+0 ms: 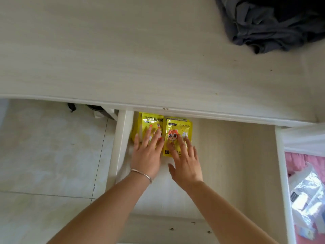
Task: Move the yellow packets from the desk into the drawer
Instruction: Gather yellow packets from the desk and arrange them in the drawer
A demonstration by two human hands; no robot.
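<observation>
Two small stacks of yellow packets lie side by side in the far left corner of the open drawer (228, 155), partly tucked under the desk edge. My left hand (146, 155), with a silver bangle on the wrist, lies flat on the left stack (151, 120), fingers spread. My right hand (186, 162) rests its fingertips on the lower half of the right stack (177, 128), which shows a cartoon face. Neither hand grips a packet. The desk top (123, 50) holds no yellow packets in view.
A dark grey cloth (267, 27) is bunched at the desk's far right corner. Right of the drawer, a second compartment holds clear plastic bags (307, 196) on pink fabric. Tiled floor (44, 147) lies to the left. The drawer's right part is bare.
</observation>
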